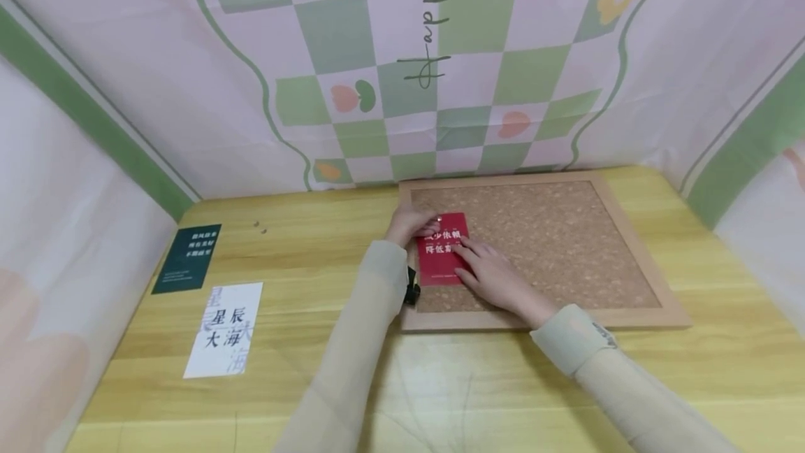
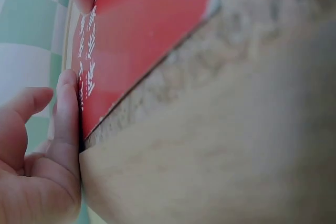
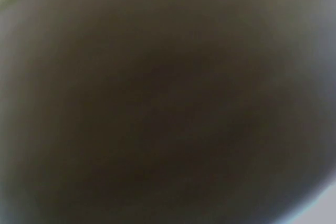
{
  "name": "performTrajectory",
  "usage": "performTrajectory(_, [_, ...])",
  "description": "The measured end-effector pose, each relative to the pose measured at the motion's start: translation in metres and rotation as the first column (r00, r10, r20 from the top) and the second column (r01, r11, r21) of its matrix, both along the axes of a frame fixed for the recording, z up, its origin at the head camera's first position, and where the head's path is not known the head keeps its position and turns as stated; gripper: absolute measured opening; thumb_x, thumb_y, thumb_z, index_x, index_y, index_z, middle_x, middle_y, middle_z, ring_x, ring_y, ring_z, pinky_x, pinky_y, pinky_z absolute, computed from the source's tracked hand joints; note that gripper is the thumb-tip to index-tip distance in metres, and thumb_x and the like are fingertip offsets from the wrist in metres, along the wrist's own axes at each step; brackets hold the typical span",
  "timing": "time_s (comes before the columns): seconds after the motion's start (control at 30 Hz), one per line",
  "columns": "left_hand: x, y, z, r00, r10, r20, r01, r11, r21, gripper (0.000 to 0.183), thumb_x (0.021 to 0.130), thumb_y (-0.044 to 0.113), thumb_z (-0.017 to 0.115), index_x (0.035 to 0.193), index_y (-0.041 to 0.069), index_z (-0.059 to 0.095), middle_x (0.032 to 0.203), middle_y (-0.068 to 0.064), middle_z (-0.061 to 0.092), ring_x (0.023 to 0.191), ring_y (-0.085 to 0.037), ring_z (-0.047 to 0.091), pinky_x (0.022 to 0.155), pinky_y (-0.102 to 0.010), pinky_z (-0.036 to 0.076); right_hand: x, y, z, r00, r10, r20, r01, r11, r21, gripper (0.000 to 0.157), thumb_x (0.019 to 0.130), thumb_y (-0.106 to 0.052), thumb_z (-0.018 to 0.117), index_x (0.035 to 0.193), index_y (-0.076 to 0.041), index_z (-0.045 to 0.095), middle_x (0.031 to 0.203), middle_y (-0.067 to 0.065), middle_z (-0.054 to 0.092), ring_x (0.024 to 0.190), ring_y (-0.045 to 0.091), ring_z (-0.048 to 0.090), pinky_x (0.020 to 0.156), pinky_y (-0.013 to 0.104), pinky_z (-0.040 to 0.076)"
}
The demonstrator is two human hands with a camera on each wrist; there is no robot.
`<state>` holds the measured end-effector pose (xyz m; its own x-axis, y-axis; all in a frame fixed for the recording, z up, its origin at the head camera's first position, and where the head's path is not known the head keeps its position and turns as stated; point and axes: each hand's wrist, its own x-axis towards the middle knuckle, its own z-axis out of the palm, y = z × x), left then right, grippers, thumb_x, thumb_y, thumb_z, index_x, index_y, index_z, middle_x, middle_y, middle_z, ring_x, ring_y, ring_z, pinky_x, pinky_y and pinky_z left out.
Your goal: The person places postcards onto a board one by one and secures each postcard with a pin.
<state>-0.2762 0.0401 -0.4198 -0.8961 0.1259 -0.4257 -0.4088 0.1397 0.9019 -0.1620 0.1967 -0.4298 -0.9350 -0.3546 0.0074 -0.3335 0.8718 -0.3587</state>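
A red card [image 1: 443, 271] with white characters lies on the left part of a cork board [image 1: 553, 243] with a wooden frame. My left hand [image 1: 409, 224] rests at the card's upper left, near a small shiny dot at its top edge. In the left wrist view, the left hand [image 2: 47, 166] has its fingers laid on the card [image 2: 136, 40] and its thumb held apart. My right hand [image 1: 497, 275] touches the card's right side with extended fingers. The right wrist view is dark and blurred, so it shows no detail of the hand.
Left on the wooden table [image 1: 302, 369] lie a dark green card [image 1: 189, 264] and a white card [image 1: 223, 355] with black characters. Two tiny thumbtack-like pieces [image 1: 263, 231] sit behind them. A checkered cloth [image 1: 409, 131] hangs behind the board.
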Motion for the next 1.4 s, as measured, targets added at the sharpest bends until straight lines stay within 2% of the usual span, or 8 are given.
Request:
performTrajectory(0.07, [0.000, -0.001, 0.000, 1.000, -0.012, 0.013, 0.011, 1.000, 0.021, 0.031, 0.094, 0.013, 0.056, 0.115, -0.010, 0.062, 0.058, 0.000, 0.060, 0.049, -0.004, 0.059, 0.052, -0.014, 0.054, 0.000, -0.001, 0.000, 1.000, 0.000, 0.007, 0.000, 1.000, 0.001, 0.050, 0.098, -0.026, 0.051, 0.140, -0.002, 0.045, 0.149, 0.024, 0.038, 0.136, 0.045, 0.036, 0.112, 0.059, 0.029])
performTrajectory(0.2, [-0.001, -0.003, 0.000, 0.999, -0.033, 0.022, 0.032, 0.999, 0.039, 0.033, 0.096, 0.015, 0.053, 0.118, -0.010, 0.061, 0.069, -0.006, 0.066, 0.053, -0.005, 0.061, 0.057, -0.015, 0.056, 0.001, -0.001, 0.000, 1.000, -0.009, 0.028, 0.010, 1.000, -0.006, 0.051, 0.098, -0.028, 0.051, 0.141, -0.002, 0.043, 0.150, 0.023, 0.036, 0.137, 0.044, 0.034, 0.113, 0.059, 0.028])
performTrajectory(0.43, [0.000, -0.004, 0.003, 0.999, -0.038, 0.031, 0.037, 0.998, 0.047, 0.033, 0.097, 0.015, 0.051, 0.117, -0.009, 0.061, 0.068, -0.003, 0.064, 0.054, -0.004, 0.061, 0.057, -0.014, 0.055, 0.000, 0.001, -0.001, 1.000, -0.008, 0.024, 0.008, 1.000, -0.006, 0.052, 0.098, -0.029, 0.051, 0.141, -0.002, 0.043, 0.150, 0.023, 0.036, 0.137, 0.044, 0.034, 0.114, 0.059, 0.028])
performTrajectory(0.63, [0.001, -0.007, 0.002, 0.996, -0.083, 0.035, 0.081, 0.995, 0.055, 0.034, 0.100, 0.017, 0.046, 0.122, -0.005, 0.060, 0.100, -0.016, 0.071, 0.061, -0.003, 0.062, 0.067, -0.015, 0.057, 0.001, 0.001, -0.004, 1.000, -0.008, 0.011, 0.008, 1.000, -0.014, 0.051, 0.097, -0.028, 0.052, 0.140, -0.002, 0.045, 0.149, 0.023, 0.038, 0.136, 0.045, 0.035, 0.113, 0.059, 0.028])
performTrajectory(0.77, [0.001, -0.010, 0.003, 0.992, -0.128, 0.017, 0.127, 0.991, 0.047, 0.036, 0.100, 0.017, 0.044, 0.126, -0.005, 0.057, 0.120, -0.022, 0.065, 0.077, -0.011, 0.068, 0.079, -0.020, 0.057, 0.001, 0.001, -0.003, 1.000, -0.007, -0.007, 0.007, 1.000, -0.018, 0.050, 0.096, -0.027, 0.053, 0.139, -0.002, 0.046, 0.148, 0.023, 0.039, 0.135, 0.045, 0.037, 0.112, 0.059, 0.030])
performTrajectory(0.97, [0.004, -0.007, 0.009, 0.987, -0.160, 0.007, 0.160, 0.986, 0.040, 0.038, 0.101, 0.017, 0.042, 0.131, -0.005, 0.051, 0.124, -0.022, 0.062, 0.108, -0.027, 0.066, 0.087, -0.028, 0.057, 0.002, 0.001, 0.000, 1.000, -0.005, 0.002, 0.005, 1.000, -0.015, 0.050, 0.097, -0.027, 0.053, 0.140, -0.003, 0.046, 0.149, 0.022, 0.038, 0.136, 0.044, 0.036, 0.112, 0.060, 0.029])
performTrajectory(1.2, [0.012, 0.005, 0.025, 0.973, -0.220, -0.061, 0.221, 0.975, 0.010, 0.037, 0.101, 0.015, 0.045, 0.131, -0.005, 0.051, 0.121, -0.024, 0.063, 0.095, -0.024, 0.068, 0.088, -0.032, 0.057, 0.002, 0.001, 0.000, 1.000, -0.003, 0.000, 0.003, 1.000, -0.014, 0.050, 0.097, -0.028, 0.052, 0.140, -0.003, 0.045, 0.149, 0.023, 0.038, 0.137, 0.045, 0.035, 0.112, 0.061, 0.029])
performTrajectory(1.4, [0.019, 0.011, 0.034, 0.960, -0.262, -0.096, 0.264, 0.964, 0.010, 0.036, 0.101, 0.012, 0.044, 0.129, -0.008, 0.051, 0.120, -0.027, 0.063, 0.072, -0.011, 0.061, 0.088, -0.035, 0.057, 0.000, 0.002, -0.002, 1.000, 0.004, -0.005, -0.004, 1.000, -0.025, 0.050, 0.097, -0.028, 0.052, 0.140, -0.003, 0.046, 0.149, 0.023, 0.038, 0.136, 0.045, 0.035, 0.112, 0.061, 0.029])
